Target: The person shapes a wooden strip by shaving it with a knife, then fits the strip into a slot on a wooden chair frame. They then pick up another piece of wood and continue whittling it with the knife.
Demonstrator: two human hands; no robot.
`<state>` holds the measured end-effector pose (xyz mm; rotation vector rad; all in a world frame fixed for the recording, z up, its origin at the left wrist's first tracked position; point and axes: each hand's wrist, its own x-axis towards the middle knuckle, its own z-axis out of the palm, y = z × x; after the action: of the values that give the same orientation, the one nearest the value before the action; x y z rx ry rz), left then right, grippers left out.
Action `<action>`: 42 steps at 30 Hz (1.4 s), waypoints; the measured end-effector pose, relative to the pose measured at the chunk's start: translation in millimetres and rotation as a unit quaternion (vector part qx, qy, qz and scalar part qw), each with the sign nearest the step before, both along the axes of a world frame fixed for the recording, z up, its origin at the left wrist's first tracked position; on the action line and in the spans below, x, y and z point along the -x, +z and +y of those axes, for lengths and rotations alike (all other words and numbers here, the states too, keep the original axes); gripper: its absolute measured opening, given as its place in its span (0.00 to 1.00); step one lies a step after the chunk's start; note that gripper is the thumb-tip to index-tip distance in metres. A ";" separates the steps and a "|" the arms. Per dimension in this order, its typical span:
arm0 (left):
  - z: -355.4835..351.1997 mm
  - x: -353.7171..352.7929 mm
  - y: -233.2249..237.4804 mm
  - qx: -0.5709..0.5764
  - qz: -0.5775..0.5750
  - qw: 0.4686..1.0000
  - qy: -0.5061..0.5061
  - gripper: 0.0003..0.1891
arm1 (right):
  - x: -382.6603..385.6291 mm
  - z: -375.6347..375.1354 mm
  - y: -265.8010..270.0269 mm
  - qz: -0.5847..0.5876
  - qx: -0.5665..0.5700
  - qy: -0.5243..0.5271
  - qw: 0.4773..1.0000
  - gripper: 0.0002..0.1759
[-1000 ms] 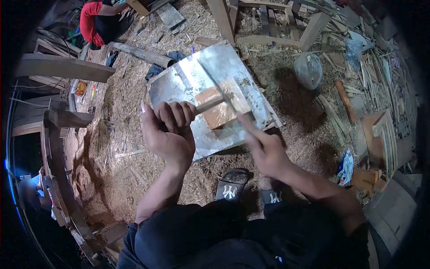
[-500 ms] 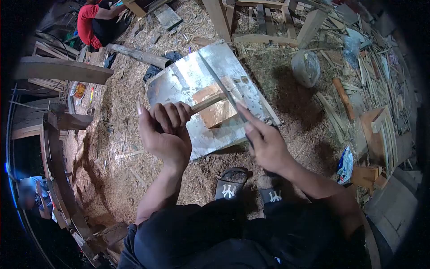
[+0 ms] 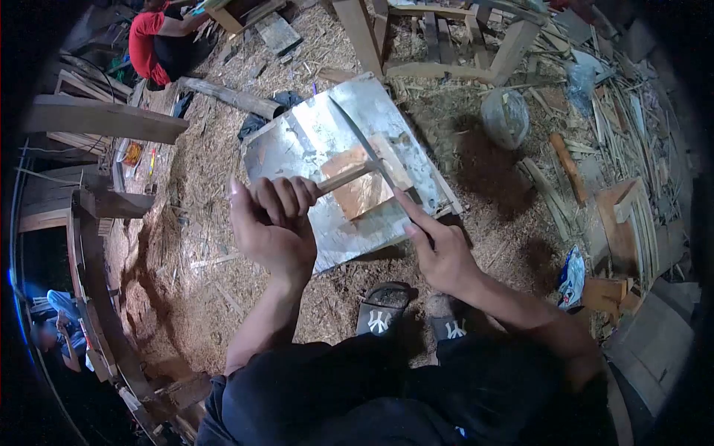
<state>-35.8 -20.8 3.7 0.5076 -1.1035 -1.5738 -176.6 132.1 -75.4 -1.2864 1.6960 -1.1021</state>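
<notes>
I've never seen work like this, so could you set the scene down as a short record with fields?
Left hand: grips a wooden stick
Right hand: holds a long thin tool, crossing the stick near its far end
Work surface: pale board with a wooden block on it
Floor: scattered with wood shavings
Background: person in a red top

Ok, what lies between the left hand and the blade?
A wooden stick, gripped by the left hand, spans that stretch to the blade; the head view shows it.
</notes>
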 end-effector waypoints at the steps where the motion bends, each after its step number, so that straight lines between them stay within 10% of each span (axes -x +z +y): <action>1: 0.3 0.7 -0.4 -0.006 -0.003 1.000 0.007 0.29 | 3.3 -1.5 -2.5 0.002 0.002 -0.002 1.000 0.28; 8: -1.5 -1.8 -3.6 -0.001 0.001 1.000 0.004 0.29 | 6.4 0.2 7.9 -0.107 0.227 -0.033 0.967 0.28; 10: -2.1 -2.0 -2.4 0.011 -0.013 1.000 0.006 0.28 | 3.1 3.2 0.1 -0.043 -0.071 0.043 0.996 0.29; 12: -5.2 -2.1 -1.2 -0.010 0.007 1.000 0.016 0.27 | 3.4 -0.3 5.3 -0.022 -0.008 0.020 1.000 0.29; 15: -16.4 -15.0 -1.4 -0.074 0.022 0.996 0.044 0.25 | 11.5 -1.4 25.2 -0.488 -0.115 -0.040 0.864 0.28; 18: -30.8 -23.5 -1.7 -0.130 0.031 0.989 0.063 0.23 | 9.7 -0.3 26.4 -0.517 -0.117 -0.034 0.847 0.29; 27: -41.3 -40.2 -10.5 -0.228 0.131 0.964 0.045 0.27 | 1.2 -0.5 13.1 -0.481 -0.191 -0.135 0.845 0.23; 42: -14.7 -39.7 -26.6 0.090 0.085 0.982 -0.142 0.38 | -4.4 16.8 -16.5 -0.353 -0.147 -0.057 0.922 0.31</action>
<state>3.8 -35.6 -22.8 0.0941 -1.2112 -1.7063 -172.2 148.9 -91.8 -0.5043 1.3145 -1.1400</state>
